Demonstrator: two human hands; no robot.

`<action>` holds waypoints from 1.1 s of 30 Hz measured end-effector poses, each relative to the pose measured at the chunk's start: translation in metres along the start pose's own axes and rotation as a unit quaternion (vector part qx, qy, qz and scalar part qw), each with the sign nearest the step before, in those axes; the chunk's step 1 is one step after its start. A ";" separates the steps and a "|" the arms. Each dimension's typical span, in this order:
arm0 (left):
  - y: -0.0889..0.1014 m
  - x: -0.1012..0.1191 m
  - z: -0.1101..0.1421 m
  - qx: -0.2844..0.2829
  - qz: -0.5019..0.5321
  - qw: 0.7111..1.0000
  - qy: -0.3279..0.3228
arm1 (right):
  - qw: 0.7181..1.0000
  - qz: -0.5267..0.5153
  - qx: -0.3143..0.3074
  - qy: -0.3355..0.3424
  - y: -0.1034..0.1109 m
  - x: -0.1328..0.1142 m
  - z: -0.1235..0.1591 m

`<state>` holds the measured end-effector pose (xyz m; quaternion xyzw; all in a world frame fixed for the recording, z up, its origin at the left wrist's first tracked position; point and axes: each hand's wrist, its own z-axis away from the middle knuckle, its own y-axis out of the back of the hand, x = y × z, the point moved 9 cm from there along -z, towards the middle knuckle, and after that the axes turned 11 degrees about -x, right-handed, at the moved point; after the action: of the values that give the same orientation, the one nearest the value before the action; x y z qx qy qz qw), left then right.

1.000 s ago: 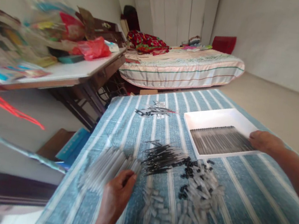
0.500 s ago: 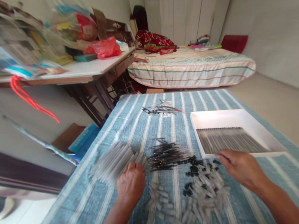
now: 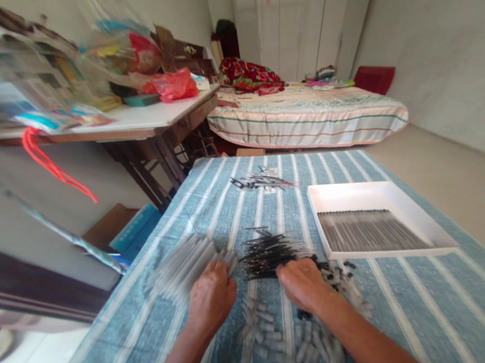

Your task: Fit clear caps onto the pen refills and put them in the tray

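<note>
My left hand [image 3: 211, 296] is closed at the right side of a row of translucent pen barrels [image 3: 185, 267], its fingers on the barrels there. My right hand [image 3: 304, 282] has its fingers pinched together at the right edge of a heap of dark pen refills [image 3: 265, 252]. Its fingertips touch the heap; what they hold is hidden. Small black plugs [image 3: 304, 315] and whitish pen caps [image 3: 350, 297] lie under and behind my right hand and wrist. More translucent caps [image 3: 266, 335] lie scattered closer to me.
A white box [image 3: 394, 196] holding a row of pens [image 3: 370, 231] stands at the right on the striped tablecloth [image 3: 203, 200]. Several loose thin parts [image 3: 263, 182] lie at the far end. A cluttered side table [image 3: 156, 112] is at the left, a bed [image 3: 308, 118] beyond.
My right hand has moved left from the near edge of the white box to the refill heap. My left hand stays at the barrels.
</note>
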<state>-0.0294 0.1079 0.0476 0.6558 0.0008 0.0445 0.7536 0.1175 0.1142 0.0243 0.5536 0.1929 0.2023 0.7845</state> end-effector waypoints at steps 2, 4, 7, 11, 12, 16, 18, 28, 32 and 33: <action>0.000 -0.001 -0.002 0.004 0.089 0.996 -0.015 | 1.000 0.004 -0.009 0.005 -0.002 -0.003 -0.007; -0.003 0.002 -0.007 -0.001 0.189 0.981 -0.041 | 1.000 0.009 -0.016 0.006 -0.003 -0.005 -0.013; -0.011 0.014 -0.014 -0.016 0.331 0.940 -0.088 | 1.000 0.018 -0.019 0.007 -0.002 -0.006 -0.019; -0.022 0.026 -0.015 -0.044 0.471 0.873 -0.119 | 0.999 0.029 -0.023 0.012 -0.002 -0.008 -0.022; -0.025 0.026 -0.014 -0.050 0.497 0.858 -0.122 | 0.999 0.031 -0.024 0.011 -0.002 -0.007 -0.022; -0.034 0.021 -0.009 -0.066 0.544 0.827 -0.126 | 0.999 0.037 -0.016 -0.003 0.001 0.000 -0.014; -0.034 0.018 -0.007 -0.062 0.534 0.833 -0.133 | 0.999 0.039 -0.013 -0.013 0.004 0.005 -0.009; -0.025 0.024 -0.002 -0.037 0.454 0.873 -0.175 | 0.998 0.055 -0.002 -0.032 0.024 0.013 0.012; -0.025 0.023 -0.002 -0.026 0.454 0.873 -0.177 | 0.998 0.056 -0.004 -0.034 0.024 0.016 0.011; -0.025 0.023 -0.002 -0.029 0.454 0.872 -0.180 | 0.998 0.059 -0.003 -0.035 0.024 0.017 0.011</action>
<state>-0.0046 0.1080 0.0238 0.5584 -0.4340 0.2632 0.6562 0.1349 0.1215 0.0496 0.5681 0.1318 0.2299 0.7791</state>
